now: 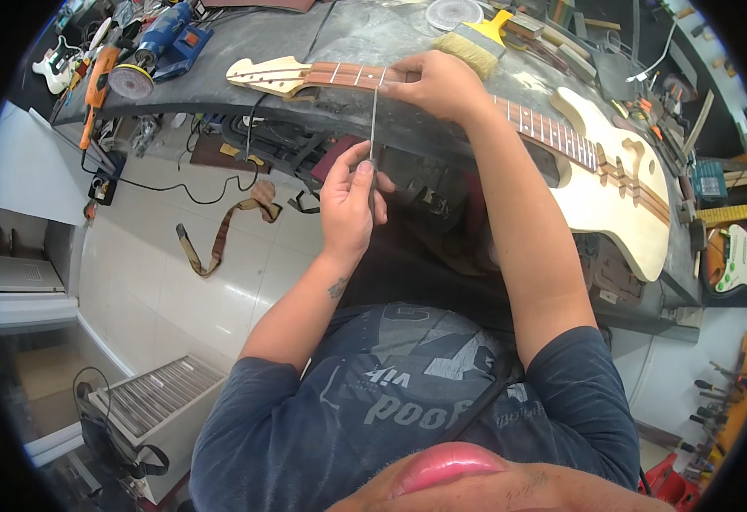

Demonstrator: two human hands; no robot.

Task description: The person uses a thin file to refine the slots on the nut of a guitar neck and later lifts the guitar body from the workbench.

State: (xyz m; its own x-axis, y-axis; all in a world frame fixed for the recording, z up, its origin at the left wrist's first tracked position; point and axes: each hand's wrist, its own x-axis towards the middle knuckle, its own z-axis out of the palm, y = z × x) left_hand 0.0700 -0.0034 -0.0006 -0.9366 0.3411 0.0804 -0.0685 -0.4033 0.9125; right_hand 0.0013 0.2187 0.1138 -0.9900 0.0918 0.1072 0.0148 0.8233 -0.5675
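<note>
An unfinished pale wood electric guitar lies along the near edge of the workbench. Its headstock [262, 75] points left and its body [599, 200] is on the right. Frets cross the brown fretboard [346, 75]. Below the neck, my left hand [352, 205] is closed round the dark handle of a slim file-like tool [374, 124]. The thin metal shaft points up, its tip at the fretboard's near edge. My right hand [441, 84] grips the neck, thumb and fingertips beside that tip. My right hand and forearm hide part of the fretboard.
A yellow-handled brush [471, 49] lies behind my right hand. Power tools, including a blue one [158, 43] and an orange one [98, 90], sit at the bench's left. A strap [220, 235] and a black cable [190, 188] lie on the tiled floor.
</note>
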